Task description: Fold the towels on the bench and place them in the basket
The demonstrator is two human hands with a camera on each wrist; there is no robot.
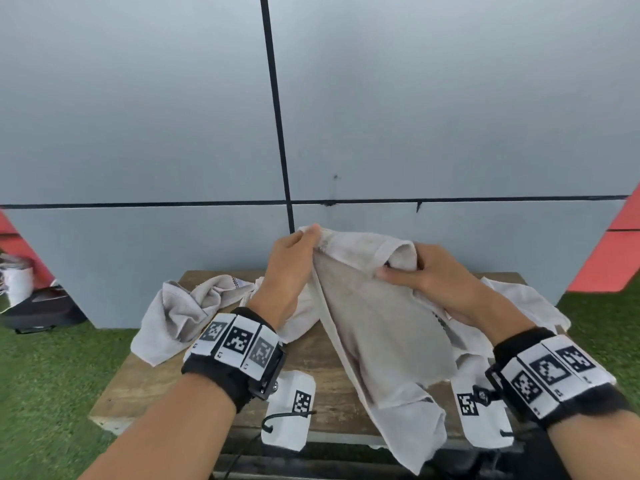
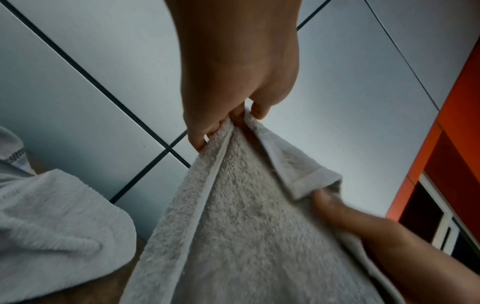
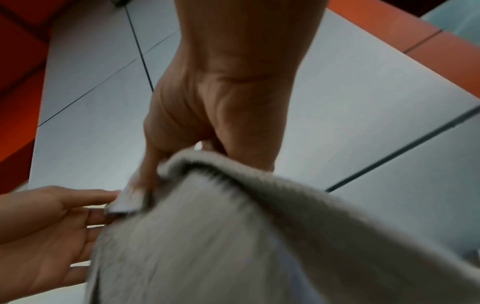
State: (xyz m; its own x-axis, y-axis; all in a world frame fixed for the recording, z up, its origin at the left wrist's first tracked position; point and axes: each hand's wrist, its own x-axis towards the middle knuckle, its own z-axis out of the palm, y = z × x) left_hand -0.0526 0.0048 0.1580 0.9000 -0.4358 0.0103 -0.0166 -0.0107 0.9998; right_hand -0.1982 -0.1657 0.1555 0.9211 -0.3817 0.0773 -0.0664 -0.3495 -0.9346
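Note:
I hold a pale grey towel [image 1: 377, 323] up above the wooden bench [image 1: 322, 372], and it hangs down past the bench's front edge. My left hand [image 1: 294, 258] pinches its top left corner, fingers curled on the hem [image 2: 233, 131]. My right hand [image 1: 426, 275] grips the top edge a little to the right, thumb over a rolled fold [image 3: 197, 164]. A second crumpled towel [image 1: 183, 313] lies at the bench's left end. A third towel [image 1: 519, 306] lies bunched at the right end under my right forearm. No basket is in view.
A grey panelled wall [image 1: 415, 116] stands right behind the bench. Green artificial turf [image 1: 52, 393] surrounds it. A red panel [image 1: 609, 258] leans at the right. A dark bag with white things [image 1: 31, 299] sits at the far left.

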